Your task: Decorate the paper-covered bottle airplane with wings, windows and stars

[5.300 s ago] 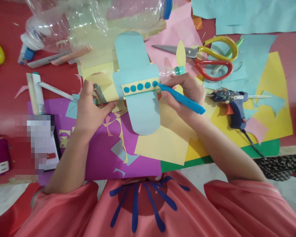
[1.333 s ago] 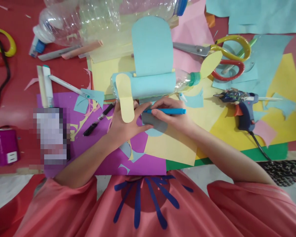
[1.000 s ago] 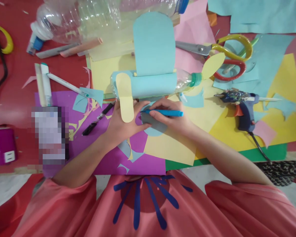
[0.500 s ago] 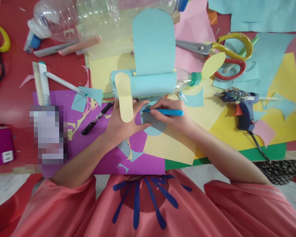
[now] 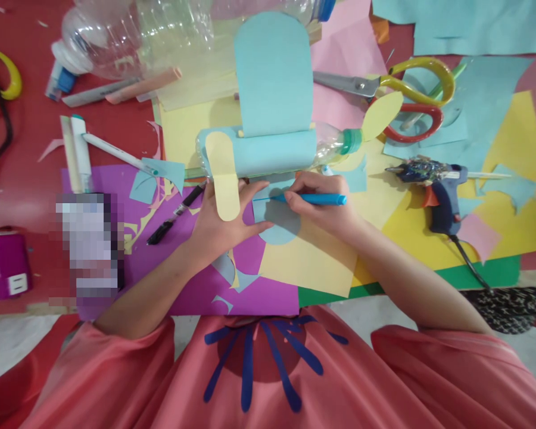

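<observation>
My right hand (image 5: 324, 199) is closed around a blue felt-tip pen (image 5: 324, 199), its tip on a rounded light-blue paper piece (image 5: 280, 229). A thin blue line runs along that paper behind the tip. My left hand (image 5: 223, 211) lies with fingers spread at the paper's left edge. Just beyond both hands lies a clear plastic bottle (image 5: 328, 143) wrapped in light-blue paper, with a green cap (image 5: 351, 141). A big light-blue paper flap (image 5: 274, 74) extends from its far side. A pale-yellow paper strip (image 5: 227, 193) hangs from the bottle over the back of my left hand.
Yellow-and-red-handled scissors (image 5: 370, 86) and a glue gun (image 5: 444, 202) lie to the right. Left are a black pen (image 5: 174, 217), a white marker (image 5: 118, 154) and a blurred-out object (image 5: 89, 244). A large clear bottle (image 5: 111, 39) lies at the back. Paper scraps surround everything.
My right hand and the pen have moved to the right across the light-blue paper, leaving a blue line. My left hand stays in place.
</observation>
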`<state>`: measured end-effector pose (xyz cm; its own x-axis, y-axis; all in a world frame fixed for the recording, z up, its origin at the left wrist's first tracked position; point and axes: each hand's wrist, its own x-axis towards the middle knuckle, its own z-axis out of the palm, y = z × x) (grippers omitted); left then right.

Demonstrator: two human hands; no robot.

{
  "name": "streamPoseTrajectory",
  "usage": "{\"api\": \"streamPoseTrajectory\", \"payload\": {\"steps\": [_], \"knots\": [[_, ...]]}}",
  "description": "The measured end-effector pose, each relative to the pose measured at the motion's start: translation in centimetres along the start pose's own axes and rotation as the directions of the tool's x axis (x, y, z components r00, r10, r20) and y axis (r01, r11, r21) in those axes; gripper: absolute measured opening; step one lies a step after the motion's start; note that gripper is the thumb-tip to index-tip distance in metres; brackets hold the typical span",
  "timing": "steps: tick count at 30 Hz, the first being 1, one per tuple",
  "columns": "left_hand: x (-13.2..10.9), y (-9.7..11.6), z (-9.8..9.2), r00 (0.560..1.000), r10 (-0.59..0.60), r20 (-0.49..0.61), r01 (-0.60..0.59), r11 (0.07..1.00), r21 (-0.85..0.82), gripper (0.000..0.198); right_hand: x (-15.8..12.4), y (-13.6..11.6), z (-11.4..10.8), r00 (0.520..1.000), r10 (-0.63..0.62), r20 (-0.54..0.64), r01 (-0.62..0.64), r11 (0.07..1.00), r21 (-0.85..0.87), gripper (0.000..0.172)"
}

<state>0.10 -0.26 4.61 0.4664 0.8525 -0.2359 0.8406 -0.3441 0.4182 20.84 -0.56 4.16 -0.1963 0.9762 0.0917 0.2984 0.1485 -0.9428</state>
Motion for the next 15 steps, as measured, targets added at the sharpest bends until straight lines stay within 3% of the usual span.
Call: {"api": "streamPoseTrajectory", "payload": {"steps": [15], "knots": [[0.0, -0.2, 0.1, 1.000, -0.004, 0.000, 0.004, 1.000, -0.028, 0.067, 0.2, -0.3, -1.8, 1.000, 0.007, 0.008, -0.006, 0.983, -0.182, 0.026]]}}
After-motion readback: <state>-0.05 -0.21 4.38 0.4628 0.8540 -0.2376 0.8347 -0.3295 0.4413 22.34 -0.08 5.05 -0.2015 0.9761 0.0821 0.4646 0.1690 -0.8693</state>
